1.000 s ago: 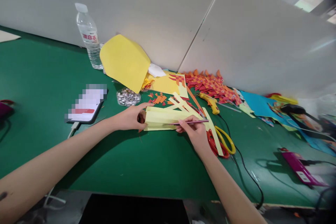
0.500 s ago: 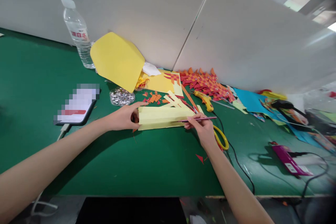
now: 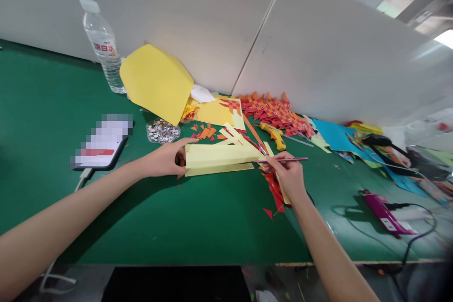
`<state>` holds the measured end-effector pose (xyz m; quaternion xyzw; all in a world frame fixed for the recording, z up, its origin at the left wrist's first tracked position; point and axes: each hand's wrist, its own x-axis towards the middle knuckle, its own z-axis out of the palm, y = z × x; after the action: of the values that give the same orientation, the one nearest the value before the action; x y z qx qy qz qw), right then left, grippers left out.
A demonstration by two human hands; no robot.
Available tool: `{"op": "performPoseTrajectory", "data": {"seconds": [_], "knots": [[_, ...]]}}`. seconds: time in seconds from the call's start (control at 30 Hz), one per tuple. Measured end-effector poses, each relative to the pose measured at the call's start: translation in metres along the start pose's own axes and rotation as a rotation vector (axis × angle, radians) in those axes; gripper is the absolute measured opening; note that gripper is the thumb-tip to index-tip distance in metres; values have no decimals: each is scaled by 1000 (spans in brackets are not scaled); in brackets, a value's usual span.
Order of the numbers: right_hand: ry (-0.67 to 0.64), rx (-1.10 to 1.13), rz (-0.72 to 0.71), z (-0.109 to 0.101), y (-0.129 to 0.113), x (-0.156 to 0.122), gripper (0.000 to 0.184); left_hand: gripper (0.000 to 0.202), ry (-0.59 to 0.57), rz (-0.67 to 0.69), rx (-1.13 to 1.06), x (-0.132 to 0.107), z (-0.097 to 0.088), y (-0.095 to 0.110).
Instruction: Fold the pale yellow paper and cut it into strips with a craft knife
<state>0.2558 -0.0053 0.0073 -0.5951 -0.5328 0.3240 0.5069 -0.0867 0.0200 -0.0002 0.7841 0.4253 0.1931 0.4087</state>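
Note:
A pale yellow sheet of paper with lengthwise creases lies in front of me, its lower strip partly lifted. My left hand pinches the sheet's left end between thumb and fingers. In my right hand is a thin, dark pink pencil-like stick, held near its left part. Its left end reaches the right end of the sheet. Pale yellow paper strips lie just behind the sheet. Red paper scraps sit beside my right wrist.
A phone and a water bottle stand left. Behind are a tub of googly eyes, yellow card, and woven red-orange paper fish. A yellow glue gun and a purple power strip are right.
My right hand has slid to the right with the stick, off the sheet's middle to its right end. Red scraps have come into view beside it. My left hand keeps its place.

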Motion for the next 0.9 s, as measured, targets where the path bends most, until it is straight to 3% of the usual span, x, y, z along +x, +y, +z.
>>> {"op": "performPoseTrajectory", "data": {"seconds": [0.17,0.27,0.33,0.43,0.57,0.63,0.77,0.9], "knots": [[144,-127,-98,-19,-3,0,23,83,-5,-6,-45,0,1,-1],[368,-19,-242,-21,-13,-5,20,83,-16,-13,-54,0,0,1],[452,100,-349,-14,-22,-12,20,83,-23,-13,-41,0,0,1],[321,158,-391,11,-38,-26,16,84,-13,-15,-26,0,-1,1],[-86,79,-214,58,-50,-45,17,85,0,-8,-28,-1,0,0],[-197,86,-158,81,-50,-50,18,84,-6,6,-41,-1,-1,1],[-285,101,-117,111,-45,-49,22,85,-19,31,-86,-1,0,0],[-297,95,-102,121,-40,-44,24,87,-10,74,-89,1,0,-5]]}}
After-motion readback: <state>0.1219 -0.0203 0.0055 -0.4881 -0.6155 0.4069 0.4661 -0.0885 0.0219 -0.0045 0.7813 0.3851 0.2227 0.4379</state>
